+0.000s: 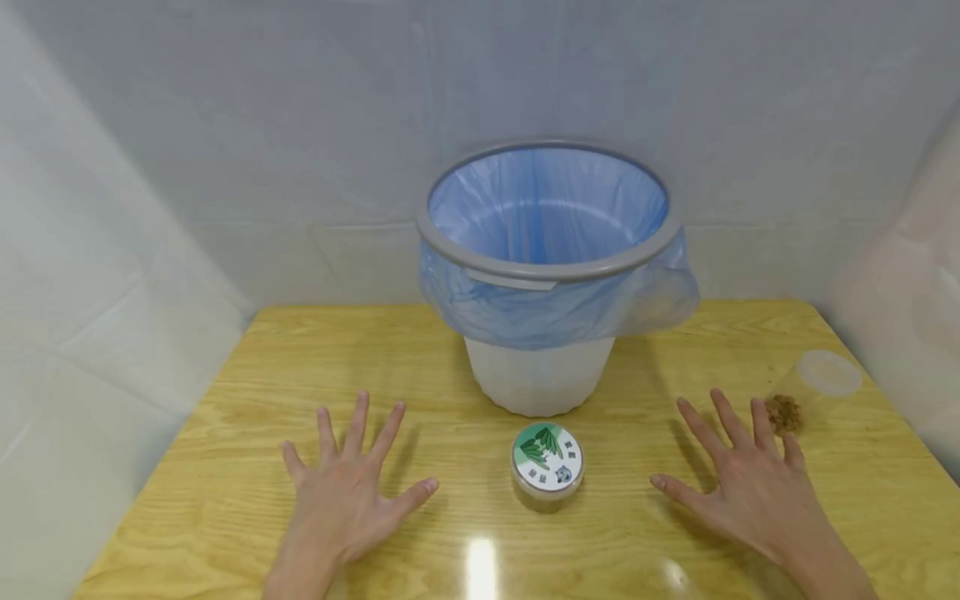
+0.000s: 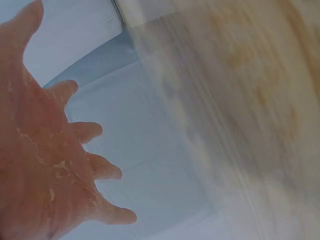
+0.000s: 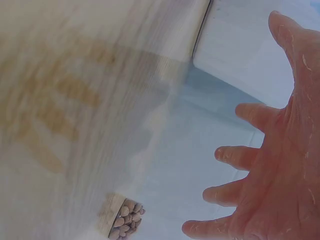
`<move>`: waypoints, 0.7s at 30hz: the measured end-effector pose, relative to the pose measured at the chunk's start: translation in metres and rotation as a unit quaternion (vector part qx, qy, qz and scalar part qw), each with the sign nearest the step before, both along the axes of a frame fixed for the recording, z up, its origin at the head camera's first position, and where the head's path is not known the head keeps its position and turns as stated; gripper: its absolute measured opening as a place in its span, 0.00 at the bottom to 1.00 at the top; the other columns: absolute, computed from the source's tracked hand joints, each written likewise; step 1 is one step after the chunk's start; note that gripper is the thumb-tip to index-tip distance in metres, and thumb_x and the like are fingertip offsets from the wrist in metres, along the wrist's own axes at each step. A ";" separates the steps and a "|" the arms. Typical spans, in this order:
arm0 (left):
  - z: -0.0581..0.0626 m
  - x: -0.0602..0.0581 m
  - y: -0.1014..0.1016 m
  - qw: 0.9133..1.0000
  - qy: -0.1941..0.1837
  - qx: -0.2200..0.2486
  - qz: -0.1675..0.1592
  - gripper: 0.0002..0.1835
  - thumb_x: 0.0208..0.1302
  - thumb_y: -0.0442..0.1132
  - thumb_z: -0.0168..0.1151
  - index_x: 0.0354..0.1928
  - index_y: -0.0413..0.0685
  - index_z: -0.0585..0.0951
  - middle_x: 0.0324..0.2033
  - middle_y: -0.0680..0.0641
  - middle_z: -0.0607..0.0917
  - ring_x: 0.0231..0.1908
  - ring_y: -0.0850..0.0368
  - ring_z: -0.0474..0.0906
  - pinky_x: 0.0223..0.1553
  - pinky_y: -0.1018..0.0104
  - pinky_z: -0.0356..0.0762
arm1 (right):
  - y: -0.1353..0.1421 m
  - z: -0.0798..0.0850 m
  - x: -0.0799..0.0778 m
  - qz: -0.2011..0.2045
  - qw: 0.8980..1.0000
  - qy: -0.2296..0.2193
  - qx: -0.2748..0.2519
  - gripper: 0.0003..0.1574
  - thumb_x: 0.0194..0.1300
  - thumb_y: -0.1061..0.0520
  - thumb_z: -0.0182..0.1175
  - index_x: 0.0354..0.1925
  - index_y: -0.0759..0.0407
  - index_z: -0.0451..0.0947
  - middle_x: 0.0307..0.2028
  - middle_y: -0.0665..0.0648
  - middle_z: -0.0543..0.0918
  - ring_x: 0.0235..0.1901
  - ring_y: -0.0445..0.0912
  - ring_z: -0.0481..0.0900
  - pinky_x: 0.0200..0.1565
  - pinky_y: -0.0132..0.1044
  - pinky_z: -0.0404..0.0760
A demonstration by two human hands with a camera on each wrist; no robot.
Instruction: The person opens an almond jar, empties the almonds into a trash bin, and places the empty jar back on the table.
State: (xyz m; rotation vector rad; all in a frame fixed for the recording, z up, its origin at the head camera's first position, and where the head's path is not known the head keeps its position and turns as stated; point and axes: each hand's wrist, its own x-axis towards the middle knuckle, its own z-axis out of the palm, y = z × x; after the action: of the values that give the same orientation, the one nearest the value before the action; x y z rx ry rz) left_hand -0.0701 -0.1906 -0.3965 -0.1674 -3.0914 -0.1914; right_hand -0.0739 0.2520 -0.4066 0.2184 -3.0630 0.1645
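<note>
My left hand (image 1: 337, 500) is held over the table's left side, its fingers spread wide and holding nothing. On the other side my right hand (image 1: 757, 492) is spread the same way, with nothing in its grasp. Between them stands a small round jar (image 1: 547, 458), whose lid bears green leaves and dark lettering. Just past the right fingertips is a clear container (image 1: 828, 375) with brown nut-like pieces (image 1: 784, 414) at its bottom. Both wrist views show bare palms: the left hand (image 2: 45, 160) and the right hand (image 3: 280, 170).
Behind the jar stands a white bin (image 1: 540, 383) with a grey rim (image 1: 551, 271). A blue plastic bag (image 1: 555, 312) lines it and hangs over the outside. The wooden table (image 1: 247, 400) is bordered by pale sheeting (image 1: 300, 125) at the back and sides.
</note>
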 end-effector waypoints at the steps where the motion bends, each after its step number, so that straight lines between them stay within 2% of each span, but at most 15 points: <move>1: 0.000 0.000 0.000 1.000 -0.001 0.000 -0.001 0.51 0.60 0.82 0.48 0.81 0.69 0.54 0.82 0.40 0.48 0.75 0.16 0.41 0.58 0.07 0.36 | 0.000 0.000 0.000 0.000 1.000 0.000 0.001 0.62 0.59 0.15 0.53 0.81 0.40 0.52 0.78 0.68 0.58 0.71 0.82 0.53 0.56 0.86 0.60; 7: -0.001 -0.001 0.004 1.000 0.002 0.000 -0.013 0.51 0.60 0.81 0.48 0.81 0.71 0.51 0.82 0.41 0.48 0.76 0.18 0.42 0.60 0.09 0.37 | -0.001 0.000 -0.001 0.006 1.000 -0.007 -0.002 0.61 0.59 0.16 0.54 0.80 0.41 0.54 0.78 0.68 0.57 0.72 0.81 0.52 0.58 0.84 0.60; 11: 0.000 -0.004 0.006 1.000 0.011 -0.001 -0.023 0.51 0.60 0.81 0.48 0.81 0.72 0.51 0.82 0.42 0.49 0.76 0.20 0.45 0.61 0.09 0.41 | -0.005 0.002 -0.003 0.015 1.000 -0.008 -0.018 0.60 0.59 0.17 0.56 0.79 0.42 0.57 0.78 0.68 0.59 0.72 0.79 0.55 0.59 0.83 0.60; 18: 0.000 -0.005 0.008 0.999 0.011 0.017 -0.038 0.51 0.59 0.80 0.51 0.81 0.70 0.54 0.81 0.42 0.53 0.77 0.23 0.48 0.65 0.14 0.47 | -0.011 0.004 -0.006 0.047 0.998 0.001 -0.037 0.58 0.59 0.18 0.58 0.77 0.43 0.62 0.75 0.66 0.64 0.69 0.73 0.64 0.53 0.78 0.71; 21: -0.001 -0.007 0.009 0.998 0.024 0.022 -0.053 0.50 0.59 0.80 0.53 0.80 0.69 0.57 0.80 0.42 0.57 0.77 0.27 0.51 0.66 0.17 0.52 | -0.013 0.005 -0.007 0.068 0.997 0.012 -0.042 0.57 0.59 0.19 0.60 0.77 0.43 0.61 0.74 0.65 0.66 0.68 0.71 0.68 0.51 0.76 0.74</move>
State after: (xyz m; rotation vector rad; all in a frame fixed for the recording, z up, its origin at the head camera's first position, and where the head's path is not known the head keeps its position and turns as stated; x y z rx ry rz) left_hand -0.0767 -0.1812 -0.3976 -0.3309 -3.0296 -0.2561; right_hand -0.0804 0.2386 -0.4016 0.4200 -3.0099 0.2948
